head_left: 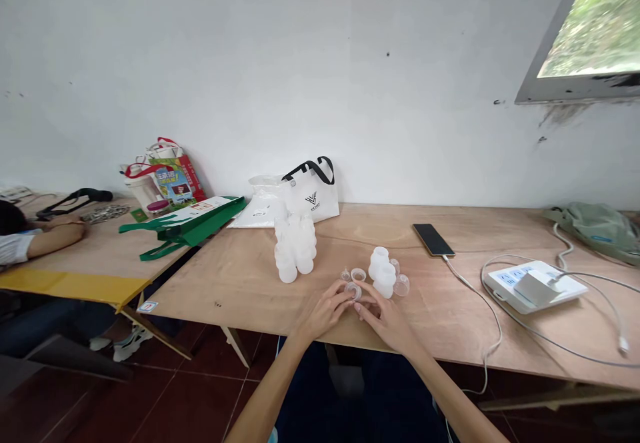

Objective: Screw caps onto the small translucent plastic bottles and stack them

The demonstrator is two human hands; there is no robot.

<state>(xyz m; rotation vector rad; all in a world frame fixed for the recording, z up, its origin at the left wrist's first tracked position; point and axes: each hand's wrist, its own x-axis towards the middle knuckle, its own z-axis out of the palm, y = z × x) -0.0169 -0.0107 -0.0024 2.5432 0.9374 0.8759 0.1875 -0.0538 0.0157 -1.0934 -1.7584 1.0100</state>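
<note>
Near the table's front edge, my left hand [324,311] and my right hand [386,322] meet around a small clear plastic ring [353,291]. The fingers of both hands are closed on its rim from either side. Just beyond them lie a second whitish ring [358,274] and a small clear piece [345,274], too small to make out fully. A few white translucent plastic bottles [383,273] stand by my right hand, with clear domed caps [401,286] beside them. Farther left stands a larger cluster of several similar bottles [295,246].
A phone [433,239] on a charging cable and a white power strip [535,286] lie on the right. White bags [315,196] lean at the wall. A green bag [200,223] bridges the gap to the left table, where a person's arm [57,235] rests.
</note>
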